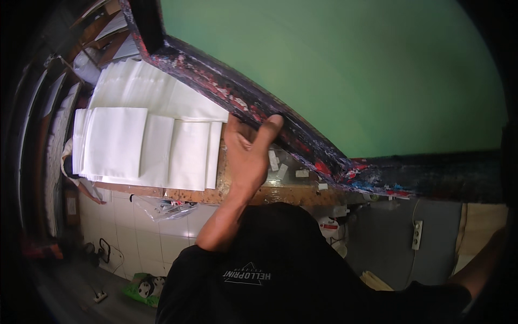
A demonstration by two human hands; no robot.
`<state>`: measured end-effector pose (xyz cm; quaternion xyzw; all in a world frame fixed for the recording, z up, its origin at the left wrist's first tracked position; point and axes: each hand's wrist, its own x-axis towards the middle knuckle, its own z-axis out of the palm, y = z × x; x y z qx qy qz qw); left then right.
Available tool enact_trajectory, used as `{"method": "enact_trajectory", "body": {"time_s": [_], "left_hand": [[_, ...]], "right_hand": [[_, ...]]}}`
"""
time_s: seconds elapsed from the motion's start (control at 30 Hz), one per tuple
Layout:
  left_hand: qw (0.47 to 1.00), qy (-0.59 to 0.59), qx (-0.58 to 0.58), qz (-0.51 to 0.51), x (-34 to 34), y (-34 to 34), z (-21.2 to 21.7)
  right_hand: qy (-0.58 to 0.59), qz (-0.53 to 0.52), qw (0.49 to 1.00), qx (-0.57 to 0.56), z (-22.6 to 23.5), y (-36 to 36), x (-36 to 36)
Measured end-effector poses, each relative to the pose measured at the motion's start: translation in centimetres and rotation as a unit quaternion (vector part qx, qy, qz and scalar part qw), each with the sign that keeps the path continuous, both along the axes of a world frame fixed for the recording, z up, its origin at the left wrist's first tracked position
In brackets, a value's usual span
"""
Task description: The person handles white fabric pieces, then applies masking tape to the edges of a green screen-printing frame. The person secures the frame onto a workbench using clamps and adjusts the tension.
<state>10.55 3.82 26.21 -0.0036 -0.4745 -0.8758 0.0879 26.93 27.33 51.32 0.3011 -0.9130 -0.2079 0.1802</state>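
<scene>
A large screen-printing frame (216, 81) with a taut green mesh (345, 81) is tilted up in front of me. Smears of red, white and blue paint cover its dark bars. My left hand (249, 154) grips the lower bar, thumb on the near face and the other fingers partly hidden behind it. Behind and left of that hand, white fabric pieces (116, 140) lie overlapped in layers on a table (210, 195). At the far right my right forearm (482, 270) reaches up toward the frame's side; the hand itself is out of sight in the dark rim.
Small white labels (282, 171) lie on the table by my left wrist. Racks of stacked sheets (54, 146) stand at the left. Clear plastic (162, 208) hangs at the table's edge. A power strip (417, 235) with its cable is at the right; a green bag (144, 287) lies below.
</scene>
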Motion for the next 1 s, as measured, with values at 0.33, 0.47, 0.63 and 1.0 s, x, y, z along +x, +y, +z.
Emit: {"method": "enact_trajectory", "body": {"time_s": [0.33, 0.47, 0.63, 1.0], "left_hand": [[0.990, -0.038, 0.084, -0.103, 1.6, 0.3, -2.0], [0.988, -0.036, 0.092, -0.116, 1.9, -0.3, -2.7], [0.981, -0.007, 0.132, -0.139, 2.5, 1.1, -1.9], [0.993, -0.050, 0.034, -0.098, 2.7, 1.8, -1.8]], "right_hand": [[-0.325, 0.010, 0.940, -0.101, -14.6, -3.2, 4.7], [-0.364, 0.007, 0.921, -0.136, -17.5, -3.1, 5.6], [-0.387, -0.012, 0.908, -0.159, -18.6, -2.8, 6.3], [-0.407, 0.003, 0.896, -0.175, -18.9, -2.5, 5.9]]}}
